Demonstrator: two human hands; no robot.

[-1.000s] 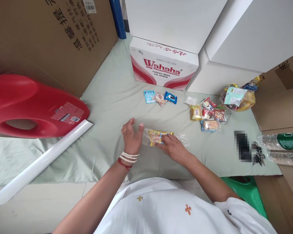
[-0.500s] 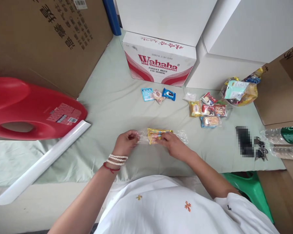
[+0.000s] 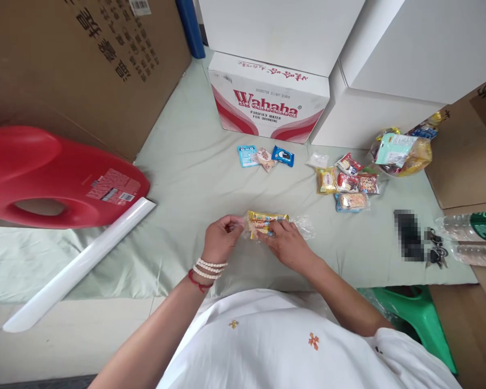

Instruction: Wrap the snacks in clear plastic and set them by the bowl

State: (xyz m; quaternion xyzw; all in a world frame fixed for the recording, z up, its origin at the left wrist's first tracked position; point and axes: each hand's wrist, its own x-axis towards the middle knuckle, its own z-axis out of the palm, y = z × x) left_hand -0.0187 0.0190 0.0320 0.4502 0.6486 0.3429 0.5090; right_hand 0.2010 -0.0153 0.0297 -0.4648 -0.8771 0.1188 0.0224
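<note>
Here both hands meet on a clear plastic bag point(image 3: 302, 225) with yellow snack packets point(image 3: 264, 221) inside, lying on the pale green sheet point(image 3: 178, 178). The left hand point(image 3: 222, 241) pinches the bag's left end between closed fingers. The right hand point(image 3: 287, 246) presses its fingers on the packets. Beyond them lie three small snacks point(image 3: 266, 156), and more packets point(image 3: 346, 186) are near the Wahaha box point(image 3: 267, 102).

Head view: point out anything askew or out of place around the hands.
The red jug lies on its side at left; a white tube slants beside it, near end off the green sheet. Two water bottles lie flat at right. Left hand and right hand pinch a snack bag. Nothing looks spilled.
</note>
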